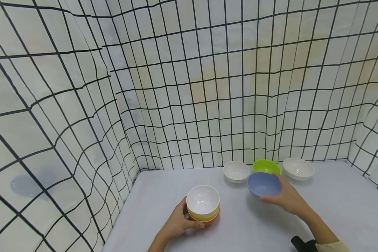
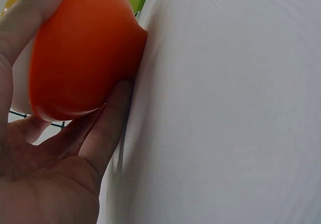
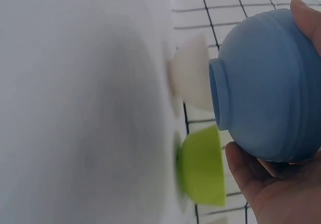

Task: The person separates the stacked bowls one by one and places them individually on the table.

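A stack of bowls stands on the white table, a white bowl [image 1: 203,200] on top, a yellow bowl [image 1: 204,218] beneath it and an orange bowl [image 2: 85,53] at the bottom. Thumb and fingers of my left hand [image 1: 179,223] curl round the stack's near left side; in the left wrist view they touch the orange bowl low by the table. Off to the right, my right hand [image 1: 289,196] grips a blue bowl [image 1: 264,184] at its side. The blue bowl [image 3: 266,83] is held above the table, its foot ring clear of the cloth.
Along the back of the table [image 1: 163,189] stand a small white bowl [image 1: 236,171], a green bowl [image 1: 266,166] partly behind the blue one, and another white bowl [image 1: 298,168]. Behind them rises a white wall with a black grid [image 1: 208,105]. A black object [image 1: 299,243] shows by the right wrist.
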